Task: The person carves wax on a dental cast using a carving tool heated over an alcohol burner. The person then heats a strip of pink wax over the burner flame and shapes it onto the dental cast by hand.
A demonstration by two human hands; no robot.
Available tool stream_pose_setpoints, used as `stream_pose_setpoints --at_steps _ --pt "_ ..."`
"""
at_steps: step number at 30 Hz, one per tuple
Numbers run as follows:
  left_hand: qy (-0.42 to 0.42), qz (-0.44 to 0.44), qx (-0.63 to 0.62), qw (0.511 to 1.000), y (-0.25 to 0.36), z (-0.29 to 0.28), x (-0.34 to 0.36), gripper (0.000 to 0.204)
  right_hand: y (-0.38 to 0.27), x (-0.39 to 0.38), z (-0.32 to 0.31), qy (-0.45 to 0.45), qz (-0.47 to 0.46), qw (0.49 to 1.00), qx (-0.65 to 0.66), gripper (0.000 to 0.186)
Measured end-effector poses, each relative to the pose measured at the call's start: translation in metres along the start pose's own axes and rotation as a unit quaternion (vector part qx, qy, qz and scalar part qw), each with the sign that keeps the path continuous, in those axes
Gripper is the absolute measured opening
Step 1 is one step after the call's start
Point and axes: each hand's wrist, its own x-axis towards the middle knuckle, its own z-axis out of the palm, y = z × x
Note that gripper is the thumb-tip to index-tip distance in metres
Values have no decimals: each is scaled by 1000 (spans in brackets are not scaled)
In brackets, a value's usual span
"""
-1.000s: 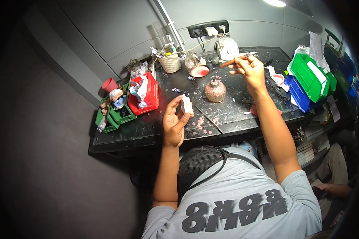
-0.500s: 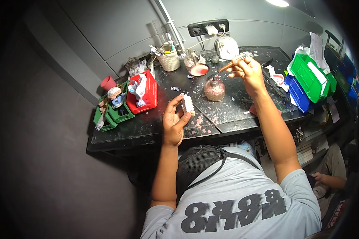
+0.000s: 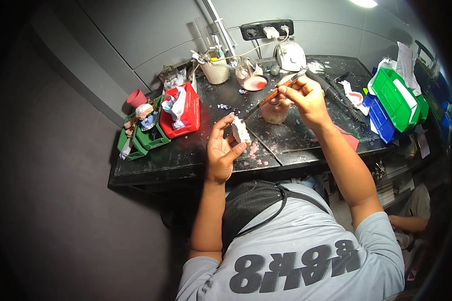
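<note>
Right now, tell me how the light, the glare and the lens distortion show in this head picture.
Head view: a ceiling lamp glows at the top edge; the dark speckled worktop shines beside the red plastic bin; the left side lies in deep shadow; the fisheye bends the bench edge and blackens the corners; the left hand with its small white cast and the right hand look sharp.

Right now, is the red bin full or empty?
Not empty: the red bin holds crumpled white and blue bits poking above its rim.

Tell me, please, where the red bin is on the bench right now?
In the head view the red bin stands at the bench's left end, right beside the green bins and up-left of the left hand.
</note>
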Motion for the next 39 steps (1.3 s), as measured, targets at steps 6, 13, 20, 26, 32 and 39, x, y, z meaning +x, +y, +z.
stream_pose_setpoints --at_steps 6,13,20,26,32,39 --pt "-25 49 6 998 -3 0 -1 64 4 4 -17 86 -10 996 26 18" --pt "-56 66 -3 996 0 3 -3 66 7 10 -34 209 30 977 6 18" --pt "-61 66 -9 996 0 4 -2 64 6 11 -36 281 41 959 -22 17" --pt "-55 60 9 997 -1 3 -3 63 4 6 -16 158 -16 987 5 16" --pt "-43 31 5 999 1 6 -3 63 6 -2 -2 16 -27 999 -1 19" --pt "-39 17 -8 999 0 7 -3 62 6 -6 10 -27 -26 999 15 20"
